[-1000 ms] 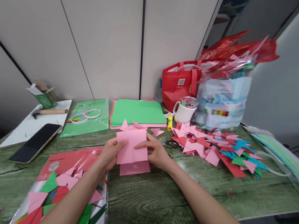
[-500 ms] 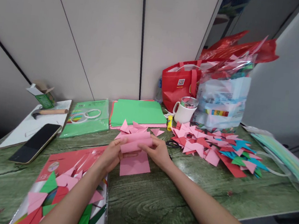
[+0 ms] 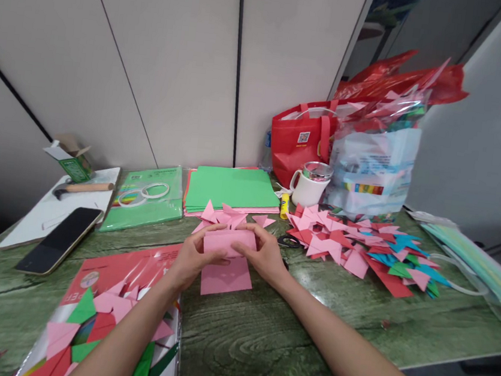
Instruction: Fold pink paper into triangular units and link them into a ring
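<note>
Left grip (image 3: 192, 257) and right grip (image 3: 261, 254) both pinch folded pink sheet (image 3: 229, 241) above second pink sheet (image 3: 226, 277) on table (image 3: 261, 334). Risk: uneven thumb pressure skews crease; edges likely misalign if sheet slips.

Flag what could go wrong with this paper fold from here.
The folded pink paper sheet lies over a second flat pink sheet, so the lower one may slide or get creased too. Both hands, left hand and right hand, press only its upper edge, so the crease might run crooked.
</note>
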Tool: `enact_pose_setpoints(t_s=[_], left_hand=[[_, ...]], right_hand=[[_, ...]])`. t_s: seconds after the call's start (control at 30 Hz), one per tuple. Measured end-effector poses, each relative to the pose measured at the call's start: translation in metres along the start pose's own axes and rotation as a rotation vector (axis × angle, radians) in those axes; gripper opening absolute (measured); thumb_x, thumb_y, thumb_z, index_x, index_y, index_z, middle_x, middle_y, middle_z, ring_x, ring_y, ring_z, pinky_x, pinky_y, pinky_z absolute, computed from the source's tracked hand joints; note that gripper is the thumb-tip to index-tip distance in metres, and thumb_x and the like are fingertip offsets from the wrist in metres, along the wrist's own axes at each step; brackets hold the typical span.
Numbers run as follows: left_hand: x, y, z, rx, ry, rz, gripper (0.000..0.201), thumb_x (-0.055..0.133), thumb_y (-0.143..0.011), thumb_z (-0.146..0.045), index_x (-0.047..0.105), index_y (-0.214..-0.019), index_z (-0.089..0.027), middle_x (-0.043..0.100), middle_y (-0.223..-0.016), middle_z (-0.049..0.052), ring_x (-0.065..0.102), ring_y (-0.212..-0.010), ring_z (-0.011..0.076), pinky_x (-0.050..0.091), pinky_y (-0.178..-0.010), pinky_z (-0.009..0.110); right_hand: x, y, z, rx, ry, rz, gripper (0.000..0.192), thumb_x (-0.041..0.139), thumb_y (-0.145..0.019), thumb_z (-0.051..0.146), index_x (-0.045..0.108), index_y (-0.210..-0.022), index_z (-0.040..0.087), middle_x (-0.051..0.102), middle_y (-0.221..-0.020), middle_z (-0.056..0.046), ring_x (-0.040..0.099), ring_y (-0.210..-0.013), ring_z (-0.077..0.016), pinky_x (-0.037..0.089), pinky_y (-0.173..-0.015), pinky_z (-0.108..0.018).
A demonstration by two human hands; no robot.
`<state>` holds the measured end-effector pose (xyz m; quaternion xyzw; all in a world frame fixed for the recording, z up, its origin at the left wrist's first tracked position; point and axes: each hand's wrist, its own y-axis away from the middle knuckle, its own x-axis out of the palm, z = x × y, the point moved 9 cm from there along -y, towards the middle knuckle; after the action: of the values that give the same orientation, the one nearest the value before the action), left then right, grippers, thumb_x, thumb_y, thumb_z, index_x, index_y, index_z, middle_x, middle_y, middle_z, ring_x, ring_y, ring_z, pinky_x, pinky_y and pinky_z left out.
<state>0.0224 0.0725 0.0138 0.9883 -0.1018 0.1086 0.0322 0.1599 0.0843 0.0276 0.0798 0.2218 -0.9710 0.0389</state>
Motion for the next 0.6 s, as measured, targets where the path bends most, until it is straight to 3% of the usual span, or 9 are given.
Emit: enact_pose_setpoints(t_s=[0.23, 0.43, 0.6], left_hand=[[-0.0039, -0.0018, -0.0013, 0.033, -0.049, -0.003, 0.040, 0.073, -0.058, -0.019, 0.061, -0.095, -0.017, 0.060, -0.095, 0.005, 0.059, -0.082, 0.0183, 0.054, -0.071, 0.034], [-0.0037, -0.0009, -0.0017, 0.019, -0.041, 0.000, 0.041, 0.074, -0.057, -0.022, 0.060, -0.095, -0.018, 0.060, -0.094, 0.005, 0.059, -0.079, 0.0190, 0.054, -0.064, 0.032], [-0.0057, -0.0031, 0.0048, -0.015, -0.013, 0.001, 0.035, 0.073, -0.058, -0.023, 0.061, -0.090, -0.017, 0.064, -0.082, 0.004, 0.062, -0.071, 0.0179, 0.053, -0.063, 0.032]], right_hand=[[0.0014, 0.0007, 0.0002, 0.020, 0.029, 0.010, 0.023, 0.066, -0.067, 0.030, 0.059, -0.086, 0.018, 0.063, -0.084, -0.004, 0.057, -0.076, -0.0180, 0.044, -0.068, -0.028], [0.0025, 0.0017, 0.0021, -0.004, 0.036, 0.018, 0.021, 0.065, -0.068, 0.030, 0.060, -0.084, 0.018, 0.064, -0.083, -0.004, 0.058, -0.076, -0.0179, 0.044, -0.070, -0.029], [0.0024, 0.0017, 0.0007, -0.001, 0.035, 0.017, 0.021, 0.066, -0.067, 0.031, 0.061, -0.082, 0.018, 0.065, -0.082, -0.004, 0.058, -0.074, -0.0177, 0.045, -0.068, -0.029]])
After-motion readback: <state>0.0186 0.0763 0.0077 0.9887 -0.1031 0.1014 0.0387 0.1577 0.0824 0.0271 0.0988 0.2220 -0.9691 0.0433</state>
